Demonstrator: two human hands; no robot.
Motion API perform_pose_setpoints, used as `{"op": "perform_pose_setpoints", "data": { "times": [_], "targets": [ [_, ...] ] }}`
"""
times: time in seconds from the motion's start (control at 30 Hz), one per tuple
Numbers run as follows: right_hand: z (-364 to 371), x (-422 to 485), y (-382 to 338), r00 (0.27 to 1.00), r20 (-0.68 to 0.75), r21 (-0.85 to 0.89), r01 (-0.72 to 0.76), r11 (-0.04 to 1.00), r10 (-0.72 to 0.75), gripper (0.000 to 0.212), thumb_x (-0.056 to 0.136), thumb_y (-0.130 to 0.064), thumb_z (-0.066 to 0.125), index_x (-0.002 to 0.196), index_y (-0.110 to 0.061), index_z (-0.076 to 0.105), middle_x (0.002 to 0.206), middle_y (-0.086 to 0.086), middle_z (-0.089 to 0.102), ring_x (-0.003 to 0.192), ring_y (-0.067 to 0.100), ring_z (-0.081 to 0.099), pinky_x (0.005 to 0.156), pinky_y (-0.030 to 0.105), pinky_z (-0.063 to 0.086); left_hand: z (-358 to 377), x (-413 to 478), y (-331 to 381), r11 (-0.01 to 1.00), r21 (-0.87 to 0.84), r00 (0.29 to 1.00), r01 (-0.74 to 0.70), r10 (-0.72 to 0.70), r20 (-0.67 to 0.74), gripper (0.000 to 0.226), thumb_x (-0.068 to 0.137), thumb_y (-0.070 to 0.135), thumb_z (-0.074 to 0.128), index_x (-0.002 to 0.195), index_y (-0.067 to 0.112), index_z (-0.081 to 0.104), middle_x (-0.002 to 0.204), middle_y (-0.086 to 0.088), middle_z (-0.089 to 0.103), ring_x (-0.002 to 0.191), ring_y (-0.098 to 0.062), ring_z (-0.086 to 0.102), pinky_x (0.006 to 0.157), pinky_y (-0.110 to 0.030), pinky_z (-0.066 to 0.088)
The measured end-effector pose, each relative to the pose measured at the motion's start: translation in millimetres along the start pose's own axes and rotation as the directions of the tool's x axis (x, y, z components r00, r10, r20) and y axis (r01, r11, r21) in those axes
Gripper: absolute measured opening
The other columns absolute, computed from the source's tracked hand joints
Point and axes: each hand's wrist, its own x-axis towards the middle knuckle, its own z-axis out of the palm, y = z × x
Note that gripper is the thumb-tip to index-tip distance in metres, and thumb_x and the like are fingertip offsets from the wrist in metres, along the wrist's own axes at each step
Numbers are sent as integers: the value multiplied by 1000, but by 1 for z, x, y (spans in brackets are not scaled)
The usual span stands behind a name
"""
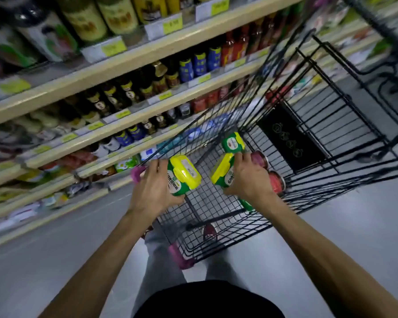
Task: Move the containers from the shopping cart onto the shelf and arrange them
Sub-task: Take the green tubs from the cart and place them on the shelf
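While both arms reach over the black wire shopping cart [211, 203], the left hand [154, 187] grips a green plastic tub with a yellow lid [184, 173] and the right hand [248, 177] grips a second matching tub [221, 171]. A third matching tub [233, 142] lies in the cart near two red-topped jars [276, 183], and the cream shelf [133, 63] of bottles stands to the left.

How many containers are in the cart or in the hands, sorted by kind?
Green tubs with yellow lids: 3 (left tub in the left hand, right tub in the right hand, rear tub in the cart)
Red-lidded jars: 2 (near jar, far jar)
Total: 5; a green scrap under the right wrist is uncountable.
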Motion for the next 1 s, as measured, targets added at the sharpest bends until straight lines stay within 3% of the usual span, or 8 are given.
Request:
{"op": "perform_pose_setpoints", "data": {
  "times": [0.2, 0.37, 0.43, 0.5, 0.67, 0.77, 0.87, 1.0],
  "targets": [
    [-59, -39, -61, 967, -123, -64, 215, 974, -222, 101, 69, -60, 79, 142, -8, 33, 139, 9, 42, 123, 30, 51, 91, 40, 48, -36, -95, -34, 918, -358, 922, 173, -279, -268, 89, 55, 52, 87, 126, 15, 46, 112, 0, 48, 101, -28, 60, 65, -40, 54],
    [-69, -90, -141, 914, -250, 32, 339, 940, -321, 94, 64, -59, 82, 135, -11, 42, 125, 6, 52, 110, 28, 60, 79, 40, 54, -58, -177, -81, 748, -629, 725, 210, -551, -413, 96, 42, 67, 68, 125, 21, 50, 108, 7, 50, 102, -21, 57, 71, -34, 50],
    [-65, -109, -179, 890, -291, 93, 392, 915, -351, 92, 58, -55, 85, 130, -12, 48, 117, 5, 56, 104, 31, 62, 74, 40, 54, -61, -211, -109, 680, -707, 660, 194, -624, -419, 99, 41, 64, 71, 128, 24, 47, 111, 9, 52, 105, -19, 59, 76, -32, 49],
    [-58, -127, -222, 870, -314, 117, 434, 893, -382, 92, 52, -55, 83, 128, -15, 50, 114, 4, 57, 103, 33, 64, 73, 41, 54, -64, -246, -142, 616, -773, 617, 148, -668, -415, 97, 43, 59, 79, 128, 31, 44, 117, 8, 58, 109, -19, 62, 82, -39, 55],
    [-37, -166, -332, 818, -357, 163, 529, 833, -450, 84, 47, -56, 79, 118, -19, 54, 103, 0, 55, 98, 29, 63, 71, 37, 52, -76, -330, -229, 569, -816, 490, 103, -743, -456, 92, 41, 54, 83, 124, 37, 45, 116, 7, 58, 104, -16, 63, 82, -41, 56],
    [-30, -183, -394, 784, -375, 170, 584, 794, -496, 85, 47, -64, 77, 116, -18, 55, 107, 0, 56, 100, 26, 61, 73, 36, 51, -87, -374, -276, 591, -794, 429, 142, -760, -489, 96, 45, 43, 90, 129, 26, 47, 113, 7, 51, 101, -13, 59, 79, -28, 48],
    [-25, -200, -453, 753, -390, 191, 629, 754, -529, 86, 47, -76, 76, 114, -26, 57, 106, -3, 57, 97, 22, 62, 74, 36, 55, -100, -406, -320, 599, -782, 345, 174, -781, -521, 94, 50, 30, 93, 130, 15, 47, 111, 5, 46, 102, -16, 56, 81, -26, 44],
    [-25, -219, -520, 698, -416, 215, 698, 683, -583, 87, 45, -73, 76, 116, -27, 54, 106, -5, 58, 95, 17, 59, 73, 35, 51, -115, -437, -372, 556, -818, 262, 144, -819, -510, 92, 48, 37, 88, 128, 19, 45, 114, 3, 52, 100, -14, 60, 72, -14, 43]
  ]
}}
